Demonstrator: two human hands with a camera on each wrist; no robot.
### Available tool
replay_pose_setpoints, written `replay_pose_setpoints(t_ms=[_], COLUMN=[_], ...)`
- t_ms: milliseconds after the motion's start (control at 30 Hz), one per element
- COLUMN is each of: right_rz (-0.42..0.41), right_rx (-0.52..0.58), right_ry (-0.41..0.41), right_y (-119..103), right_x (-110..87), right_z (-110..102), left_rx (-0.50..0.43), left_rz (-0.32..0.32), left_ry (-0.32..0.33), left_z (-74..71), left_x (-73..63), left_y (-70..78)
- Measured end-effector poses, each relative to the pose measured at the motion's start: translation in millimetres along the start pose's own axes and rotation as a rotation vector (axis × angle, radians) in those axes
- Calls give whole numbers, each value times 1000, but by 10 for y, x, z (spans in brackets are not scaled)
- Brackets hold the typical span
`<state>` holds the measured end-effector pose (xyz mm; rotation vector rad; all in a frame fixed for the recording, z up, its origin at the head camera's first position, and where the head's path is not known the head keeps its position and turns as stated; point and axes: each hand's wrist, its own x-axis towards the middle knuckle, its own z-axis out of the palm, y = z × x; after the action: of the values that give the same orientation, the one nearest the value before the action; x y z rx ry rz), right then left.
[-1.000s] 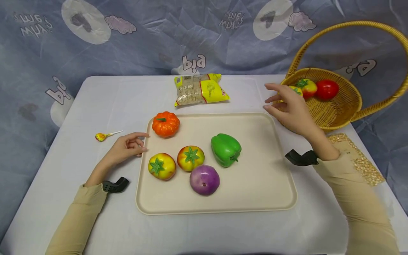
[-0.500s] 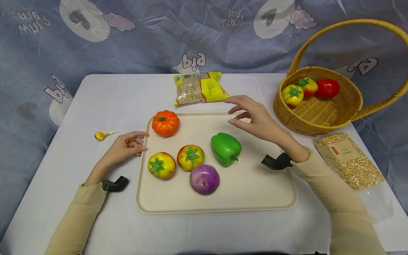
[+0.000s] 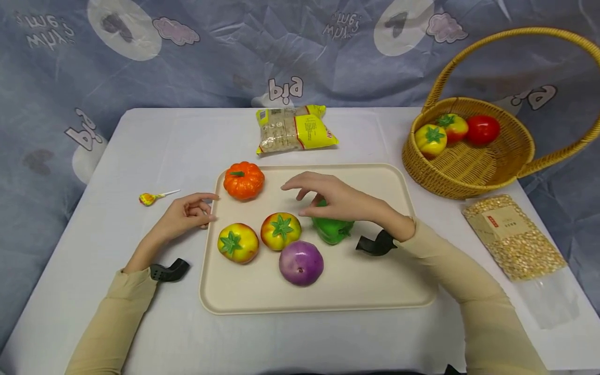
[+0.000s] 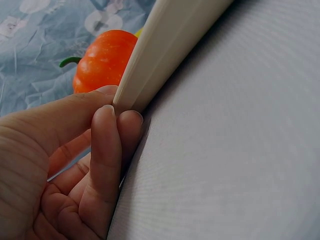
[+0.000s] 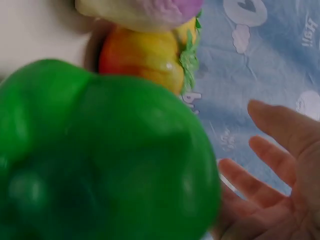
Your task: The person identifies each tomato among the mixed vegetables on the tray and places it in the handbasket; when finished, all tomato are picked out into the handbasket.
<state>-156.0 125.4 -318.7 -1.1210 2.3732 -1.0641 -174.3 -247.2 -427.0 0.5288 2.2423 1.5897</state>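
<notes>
In the head view my left hand (image 3: 186, 216) is at the left rim of a beige tray (image 3: 375, 281). The left wrist view has its thumb and fingertips pinching the tray edge (image 4: 150, 65). Over the tray, my right hand (image 3: 335, 197) hovers with loosely bent fingers, holding nothing. It partly covers a green bell pepper (image 3: 332, 230), which fills much of the right wrist view. Left of the pepper are two red-and-yellow fruits with green leafy tops, one nearer (image 3: 281, 231) and one farther left (image 3: 238, 243). A purple round vegetable (image 3: 301, 263) and a small orange pumpkin (image 3: 244, 181) also lie there.
A wicker basket (image 3: 422, 169) at the back right holds two yellow-red fruits and a red tomato (image 3: 483, 130). A bag of corn kernels (image 3: 515, 237) lies in front of it. Behind the tray is a yellow packet (image 3: 295, 130); a lollipop (image 3: 149, 199) lies at left.
My right hand has moved left from beside the basket to above the tray, over the green pepper. The left hand stays at the tray rim.
</notes>
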Motion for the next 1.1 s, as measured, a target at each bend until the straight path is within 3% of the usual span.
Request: replay_pose_setpoints(t_ms=[333,900,1100], right_rz=[-9,-39,-68], right_rx=[-90,-197,-173], right_ry=[-244,-443,-425], right_y=[4,49,78], right_x=[138,292,301], right_z=[142,228,238], left_rx=[3,-28,-26], left_rz=[0,18,20], left_ry=[3,-1,2], left_z=[10,9,10], left_x=[4,5,5], left_y=[-5,-14,-15])
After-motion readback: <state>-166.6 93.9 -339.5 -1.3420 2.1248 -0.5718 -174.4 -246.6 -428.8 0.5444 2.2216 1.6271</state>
